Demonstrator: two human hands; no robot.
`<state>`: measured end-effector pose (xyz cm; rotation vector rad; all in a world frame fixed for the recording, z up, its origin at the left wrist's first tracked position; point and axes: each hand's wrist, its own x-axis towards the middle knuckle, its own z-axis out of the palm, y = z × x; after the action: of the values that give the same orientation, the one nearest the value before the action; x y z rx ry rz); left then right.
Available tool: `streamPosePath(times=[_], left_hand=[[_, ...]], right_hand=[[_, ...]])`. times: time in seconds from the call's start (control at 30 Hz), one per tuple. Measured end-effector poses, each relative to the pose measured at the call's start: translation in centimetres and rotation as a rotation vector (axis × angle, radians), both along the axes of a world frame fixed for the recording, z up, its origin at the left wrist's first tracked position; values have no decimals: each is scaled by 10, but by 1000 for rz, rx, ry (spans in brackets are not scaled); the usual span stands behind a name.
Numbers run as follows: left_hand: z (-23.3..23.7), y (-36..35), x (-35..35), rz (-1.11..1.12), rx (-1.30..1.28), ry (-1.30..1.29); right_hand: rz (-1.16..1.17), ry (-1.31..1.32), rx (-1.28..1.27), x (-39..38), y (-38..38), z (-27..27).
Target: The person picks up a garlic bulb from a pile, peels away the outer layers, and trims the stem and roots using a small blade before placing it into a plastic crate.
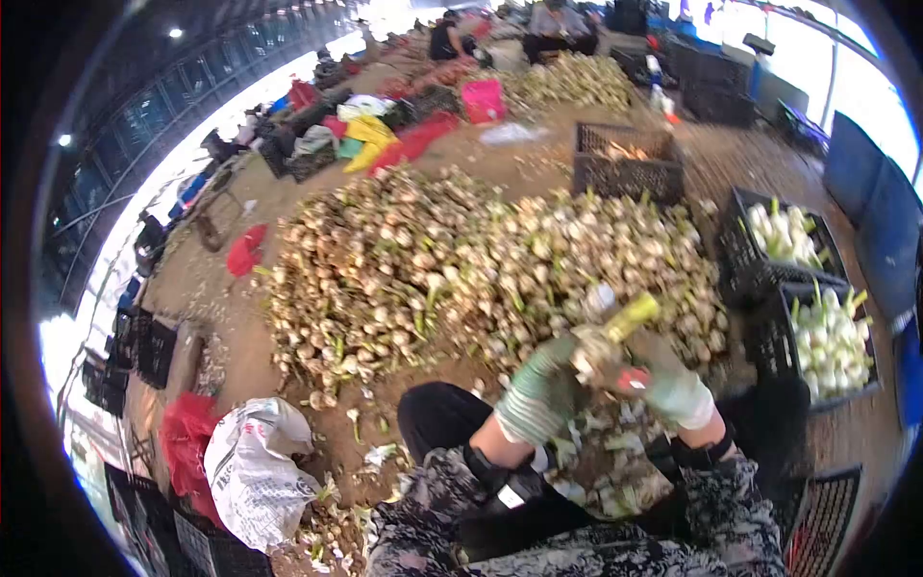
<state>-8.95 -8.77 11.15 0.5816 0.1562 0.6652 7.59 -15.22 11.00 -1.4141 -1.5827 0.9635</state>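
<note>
A garlic bulb with a thick green stem is held up in front of my lap, its stem pointing up and to the right. My left hand, in a pale green and white glove, is closed around the bulb's left side. Close against the bulb on the right is my right hand, gloved the same way, with its fingers curled. A small red piece shows at those fingers; its kind is too blurred to tell. Beyond both hands spreads a large heap of garlic bulbs on the floor.
To my right stand black crates of peeled white garlic. Another black crate sits behind the heap. A white sack lies at lower left beside red mesh. Peel scraps cover the floor between my legs. People sit farther back.
</note>
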Motion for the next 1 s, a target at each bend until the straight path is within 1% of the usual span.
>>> streamPosePath(times=[0.03,0.1,0.13,0.17,0.2,0.23,0.27,0.3,0.33,0.37,0.4,0.43,0.5,0.57,0.63,0.67,0.7,0.73,0.77,0.8,0.83,0.9,0.93,0.97,1.0], left_hand=[[-9,5,1,11,45,-60],[2,-1,-5,199,51,63],[1,-2,-4,345,202,170],[-2,-4,-3,494,352,279],[-5,-7,0,681,652,403],[-11,-10,4,783,808,445],[-14,-7,2,878,1065,590],[-15,-5,-1,964,1327,735],[-15,-5,-1,955,1328,738],[-13,-5,-1,967,1410,793],[-13,-6,0,981,1492,848],[-13,-5,1,978,1492,851],[-14,-3,3,932,1471,817],[-18,2,4,911,1453,813],[-22,7,7,880,1433,802],[-23,11,8,814,1319,746],[-25,14,9,749,1204,691],[-29,16,11,747,1171,649],[-27,18,13,742,1169,643],[-23,19,16,783,1247,687],[-22,22,19,825,1322,731],[-29,31,26,847,1329,715],[-31,37,27,816,1328,746],[-34,44,29,786,1330,777],[-38,48,33,777,1283,746]], right_hand=[[-26,58,315,-10,4,18],[-301,462,199,-12,3,-5],[-351,761,84,-12,4,-8],[-354,759,82,-16,3,-3],[-371,822,-54,-20,-1,4],[-386,884,-192,-25,-2,8],[-389,886,-197,-28,1,7],[-377,879,-113,-32,6,5],[-367,872,-29,-34,12,1],[-357,864,55,-33,18,-7],[-351,1187,70,-31,29,-24],[-352,1189,68,-27,30,-37],[-337,995,174,-28,29,-29],[-365,975,139,-23,24,-15],[-267,676,-2,-12,20,-4],[-328,711,-39,-10,18,-1],[-334,708,-45,-8,18,-3],[-305,725,-13,-6,20,-5],[-276,740,23,-4,22,-5],[-303,800,-56,-2,24,0],[-309,793,-56,1,29,-2],[-309,534,-21,10,42,-11],[-315,528,-29,12,45,-17],[-351,624,-23,14,49,-23],[-385,719,-16,16,53,-28]])
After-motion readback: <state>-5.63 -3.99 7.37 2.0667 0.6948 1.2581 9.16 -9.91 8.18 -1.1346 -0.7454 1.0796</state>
